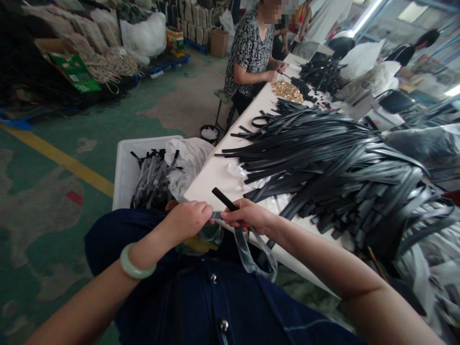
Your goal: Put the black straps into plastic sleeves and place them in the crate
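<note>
At the table's near corner, my right hand (249, 214) is closed around a short black strap (223, 198), whose flat end sticks up past the fingers. A clear plastic sleeve (245, 251) hangs in a loop below that hand. My left hand (189, 219), with a pale green bangle on the wrist, has its fingers pinched at the sleeve's other end, just left of the right hand. Whether the strap is partly inside the sleeve is hidden by the fingers. To the right, a large heap of long black straps (323, 148) covers the table.
The white table (212, 179) runs away to the upper right. A white bin (124, 167) of plastic-wrapped straps stands at its left. Farther along, a co-worker (247, 52) sits beside a pile of gold-coloured metal pieces (287, 91). Sacks and boxes line the back left.
</note>
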A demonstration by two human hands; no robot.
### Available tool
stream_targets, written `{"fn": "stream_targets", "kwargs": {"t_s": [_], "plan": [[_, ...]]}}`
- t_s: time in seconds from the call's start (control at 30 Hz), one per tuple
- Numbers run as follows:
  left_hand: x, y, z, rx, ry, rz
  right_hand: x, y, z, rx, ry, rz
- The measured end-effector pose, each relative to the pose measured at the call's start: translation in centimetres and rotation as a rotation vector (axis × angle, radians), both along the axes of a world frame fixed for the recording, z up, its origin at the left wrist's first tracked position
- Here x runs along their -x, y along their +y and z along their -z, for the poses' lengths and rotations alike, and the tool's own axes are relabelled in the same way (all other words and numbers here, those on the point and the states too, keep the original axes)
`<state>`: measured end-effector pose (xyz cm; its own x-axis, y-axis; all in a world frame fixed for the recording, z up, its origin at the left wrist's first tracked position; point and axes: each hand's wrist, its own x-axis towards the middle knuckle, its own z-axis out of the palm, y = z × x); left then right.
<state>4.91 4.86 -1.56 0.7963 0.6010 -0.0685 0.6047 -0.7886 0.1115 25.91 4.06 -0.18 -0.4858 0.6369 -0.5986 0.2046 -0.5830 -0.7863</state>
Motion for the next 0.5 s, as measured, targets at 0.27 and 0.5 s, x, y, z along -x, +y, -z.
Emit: {"fn": "stream_targets", "kwargs": {"t_s": [0.27, 0.5], "plan": [[-1.1, 0.7, 0.6, 0.215, -0.360, -0.115, -0.5, -0.5, 0.0, -0.171, 0.038, 0.109], [2.5, 1.0, 1.2, 0.384, -0.318, -0.310, -4.8, 0.3, -1.2, -0.463, -0.402, -0.043]]}}
